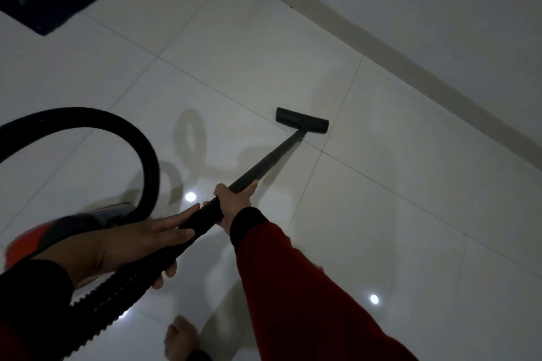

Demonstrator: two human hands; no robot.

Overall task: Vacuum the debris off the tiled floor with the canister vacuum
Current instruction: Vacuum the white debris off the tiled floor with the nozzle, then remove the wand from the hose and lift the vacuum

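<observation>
Right hand: my right hand (234, 202) is wrapped around the long black vacuum wand (264, 164).
Left hand: my left hand (140, 240) grips the wand's lower end, where the black ribbed hose (146, 161) joins.
Nozzle: the flat black floor head (302, 120) sits on the glossy white tiled floor (381, 184), near the wall.
Canister: the red and grey canister vacuum (58, 231) lies low at my left, blurred.
</observation>
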